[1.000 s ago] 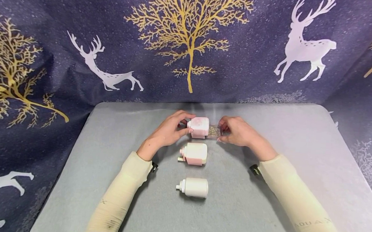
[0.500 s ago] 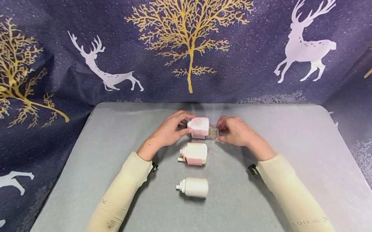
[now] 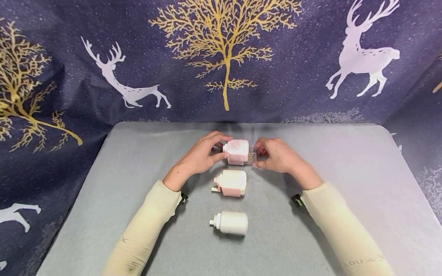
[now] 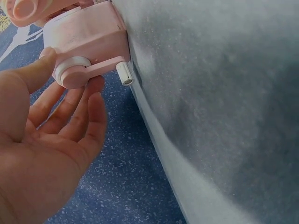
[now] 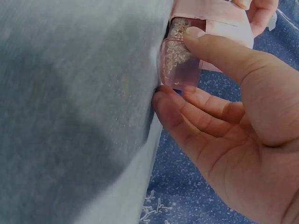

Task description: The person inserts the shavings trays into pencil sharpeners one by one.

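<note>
A pink crank pencil sharpener (image 3: 237, 151) stands near the back of the table, its crank handle (image 4: 106, 66) showing in the left wrist view. My left hand (image 3: 204, 153) holds its crank end between thumb and fingers. From the opposite end sticks out a clear shavings drawer (image 5: 180, 63), partly inside the body and with shavings in it. The thumb and fingers of my right hand (image 3: 278, 155) pinch this drawer. Nearer to me in the head view are a cream-and-pink pencil sharpener (image 3: 233, 183) and a white one (image 3: 233, 223), neither touched.
The grey tabletop (image 3: 135, 192) carries the three sharpeners in a column. Behind its back edge hangs a dark blue cloth (image 3: 193, 95) printed with deer and trees.
My right hand has moved left, and the drawer has slid further into the pink pencil sharpener, so less of it shows. My left hand and the other two sharpeners have stayed put.
</note>
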{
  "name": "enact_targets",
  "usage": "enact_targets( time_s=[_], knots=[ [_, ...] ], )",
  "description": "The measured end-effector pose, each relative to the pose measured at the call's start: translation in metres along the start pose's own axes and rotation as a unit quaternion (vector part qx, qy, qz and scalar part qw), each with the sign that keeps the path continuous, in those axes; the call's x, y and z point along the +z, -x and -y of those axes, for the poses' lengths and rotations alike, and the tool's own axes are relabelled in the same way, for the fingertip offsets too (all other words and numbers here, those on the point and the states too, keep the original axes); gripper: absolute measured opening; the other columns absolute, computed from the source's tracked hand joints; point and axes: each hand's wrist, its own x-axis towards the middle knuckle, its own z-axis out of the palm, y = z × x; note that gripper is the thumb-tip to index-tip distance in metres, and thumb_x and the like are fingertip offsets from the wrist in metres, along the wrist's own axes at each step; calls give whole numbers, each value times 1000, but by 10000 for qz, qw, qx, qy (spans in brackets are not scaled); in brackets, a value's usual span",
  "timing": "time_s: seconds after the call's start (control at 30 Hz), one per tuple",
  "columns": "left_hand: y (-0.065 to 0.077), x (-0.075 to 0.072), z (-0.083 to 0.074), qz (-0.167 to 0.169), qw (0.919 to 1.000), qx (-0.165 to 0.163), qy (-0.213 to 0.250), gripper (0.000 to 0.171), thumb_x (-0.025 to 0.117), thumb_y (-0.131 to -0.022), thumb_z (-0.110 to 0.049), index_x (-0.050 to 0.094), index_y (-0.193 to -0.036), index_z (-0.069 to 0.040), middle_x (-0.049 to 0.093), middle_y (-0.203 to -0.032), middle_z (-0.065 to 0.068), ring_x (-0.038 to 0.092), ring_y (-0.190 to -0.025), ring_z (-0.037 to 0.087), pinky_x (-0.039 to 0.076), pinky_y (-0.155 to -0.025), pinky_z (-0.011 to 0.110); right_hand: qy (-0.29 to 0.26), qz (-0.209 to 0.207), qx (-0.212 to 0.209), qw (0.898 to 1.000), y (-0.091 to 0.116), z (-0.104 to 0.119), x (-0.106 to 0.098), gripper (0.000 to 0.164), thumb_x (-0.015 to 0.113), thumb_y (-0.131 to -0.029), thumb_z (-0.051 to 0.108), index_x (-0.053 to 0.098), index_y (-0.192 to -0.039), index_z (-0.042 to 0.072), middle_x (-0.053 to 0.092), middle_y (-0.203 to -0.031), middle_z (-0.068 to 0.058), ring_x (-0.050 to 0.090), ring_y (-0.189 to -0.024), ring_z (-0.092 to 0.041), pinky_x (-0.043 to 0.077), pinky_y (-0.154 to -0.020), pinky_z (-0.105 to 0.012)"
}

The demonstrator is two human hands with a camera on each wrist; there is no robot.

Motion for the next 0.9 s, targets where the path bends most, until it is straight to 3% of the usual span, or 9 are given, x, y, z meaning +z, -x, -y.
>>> enact_targets(
  time_s=[0.63, 0.9],
  knots=[
    [-1, 1, 1, -18, 9999, 53, 84, 49, 70, -90, -26, 56, -136, -12, 54, -127, -5, 57, -104, 9, 50, -90, 34, 13, 21, 52, 10000, -6, 6, 4, 44, 86, -69, 24, 66, -104, 6, 69, -88, -2, 60, -80, -16, 51, -77, -34],
    [-1, 2, 2, -30, 9994, 20, 340, 49, 71, -89, -23, 57, -135, -12, 55, -125, -4, 58, -104, 10, 51, -89, 33, -92, 83, 84, 9999, -8, 6, 6, 43, 86, -69, 23, 67, -104, 8, 70, -88, -3, 62, -81, -20, 51, -77, -35]
  ],
)
